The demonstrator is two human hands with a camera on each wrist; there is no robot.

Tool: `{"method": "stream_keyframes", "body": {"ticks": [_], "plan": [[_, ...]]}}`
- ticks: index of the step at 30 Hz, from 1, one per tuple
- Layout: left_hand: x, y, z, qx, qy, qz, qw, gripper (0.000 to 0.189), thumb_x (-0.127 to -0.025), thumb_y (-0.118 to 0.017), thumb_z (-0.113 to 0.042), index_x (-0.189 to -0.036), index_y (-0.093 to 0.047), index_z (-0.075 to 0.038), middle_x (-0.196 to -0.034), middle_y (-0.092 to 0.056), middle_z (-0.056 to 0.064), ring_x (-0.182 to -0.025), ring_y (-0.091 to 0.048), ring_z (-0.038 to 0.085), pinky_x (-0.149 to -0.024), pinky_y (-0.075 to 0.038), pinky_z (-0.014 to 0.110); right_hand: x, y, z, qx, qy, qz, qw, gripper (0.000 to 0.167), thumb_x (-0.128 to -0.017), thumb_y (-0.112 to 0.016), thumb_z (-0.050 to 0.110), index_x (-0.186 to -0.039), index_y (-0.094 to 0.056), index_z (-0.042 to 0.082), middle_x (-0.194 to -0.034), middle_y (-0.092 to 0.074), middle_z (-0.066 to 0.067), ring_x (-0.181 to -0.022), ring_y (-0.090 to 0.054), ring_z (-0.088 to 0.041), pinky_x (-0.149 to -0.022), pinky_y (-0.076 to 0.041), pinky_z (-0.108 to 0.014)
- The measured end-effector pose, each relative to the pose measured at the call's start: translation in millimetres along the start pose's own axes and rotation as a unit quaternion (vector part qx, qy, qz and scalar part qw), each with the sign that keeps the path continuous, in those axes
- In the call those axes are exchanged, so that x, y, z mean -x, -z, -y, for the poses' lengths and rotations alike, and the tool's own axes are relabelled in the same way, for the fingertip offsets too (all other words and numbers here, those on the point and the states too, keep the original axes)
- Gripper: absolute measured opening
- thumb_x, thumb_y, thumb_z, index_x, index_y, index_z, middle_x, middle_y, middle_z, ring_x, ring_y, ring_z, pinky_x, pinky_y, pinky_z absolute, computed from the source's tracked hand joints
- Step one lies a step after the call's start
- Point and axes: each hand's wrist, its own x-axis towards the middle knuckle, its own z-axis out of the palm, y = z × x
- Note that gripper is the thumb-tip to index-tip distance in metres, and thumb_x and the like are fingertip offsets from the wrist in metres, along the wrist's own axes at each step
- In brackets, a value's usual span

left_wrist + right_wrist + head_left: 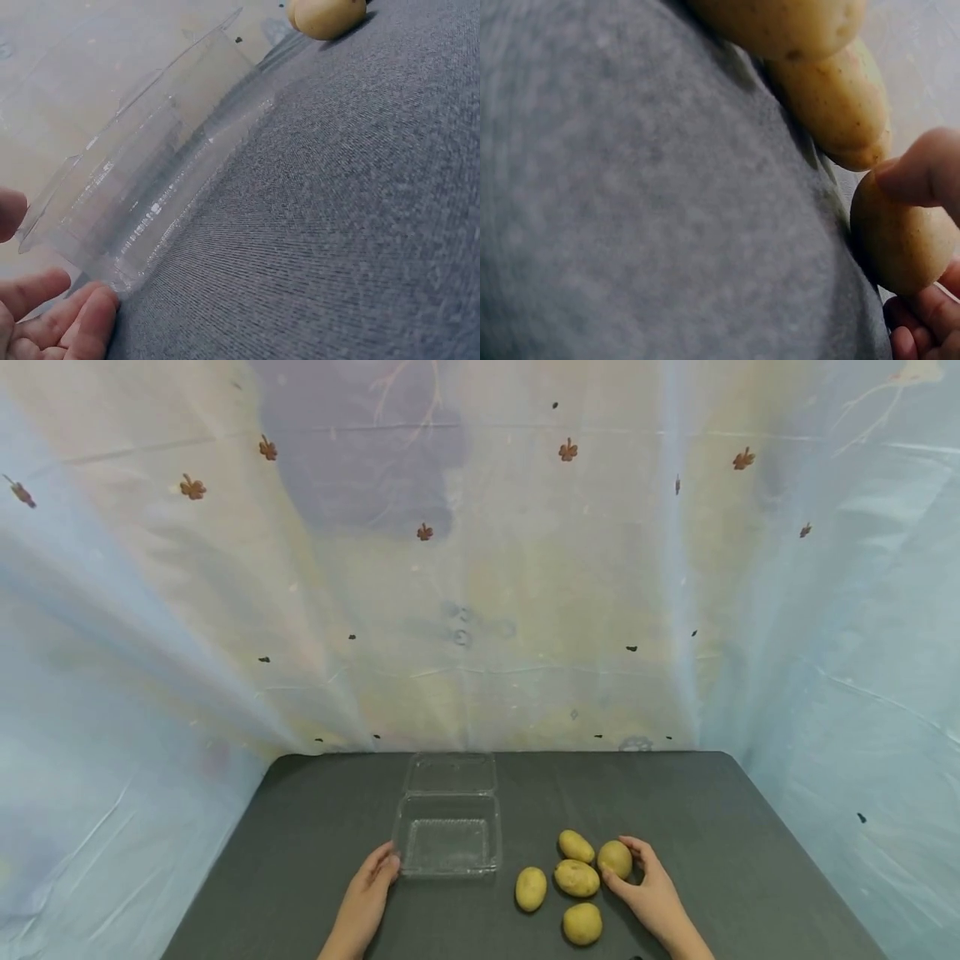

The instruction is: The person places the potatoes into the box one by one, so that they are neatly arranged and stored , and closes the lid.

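A clear plastic clamshell container (447,870) lies open on the dark tabletop, its lid (452,774) folded back behind it. My left hand (368,885) holds the container's near left side, the thumb (10,213) at the rim and the fingers (94,319) low against the wall. On the right, a roundish potato (615,860) sits between the thumb and fingers of my right hand (651,890). In the right wrist view, the thumb (919,176) presses on top of this potato while the other fingers curl at its far side.
Several more potatoes lie between the container and my right hand: one at the back (576,846), one in the middle (577,878), one to the left (531,889) and one nearest me (582,924). A patterned curtain (480,593) hangs behind and beside the table (300,827).
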Motion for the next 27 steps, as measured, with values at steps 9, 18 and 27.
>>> {"method": "stream_keyframes", "body": {"ticks": [9,18,27], "plan": [[2.0,2.8,1.9,-0.004,-0.013,0.000,0.9999,0.062,-0.099,-0.049,-0.049,-0.146,-0.042,-0.009,-0.143,-0.047,0.019,-0.131,-0.043,0.035,-0.105,-0.036,0.054,-3.6,-2.1,-4.0,0.013,-0.013,0.002,0.9998,0.083,-0.080,-0.071,0.059,-0.142,-0.040,0.014,-0.136,-0.047,-0.012,-0.121,-0.046,-0.028,-0.095,-0.040,-0.054],[-0.5,0.4,3.1,0.006,-0.049,0.025,0.9985,0.056,-0.101,-0.050,-0.042,-0.148,-0.040,-0.013,-0.143,-0.048,0.014,-0.132,-0.043,0.033,-0.106,-0.035,0.054,-1.2,9.8,0.9,0.088,0.030,0.007,0.9957,0.079,-0.080,-0.074,0.054,-0.136,-0.046,0.007,-0.124,-0.056,-0.013,-0.112,-0.054,-0.030,-0.090,-0.046,-0.047],[-3.9,0.8,2.9,0.007,-0.083,0.030,0.9961,0.048,-0.102,-0.052,-0.030,-0.143,-0.046,-0.005,-0.139,-0.051,0.018,-0.127,-0.049,0.030,-0.100,-0.045,0.036,-6.9,11.9,5.5,0.148,0.056,0.015,0.9872,0.074,-0.078,-0.078,0.049,-0.131,-0.048,0.006,-0.113,-0.059,-0.011,-0.105,-0.058,-0.030,-0.083,-0.048,-0.049]]}}
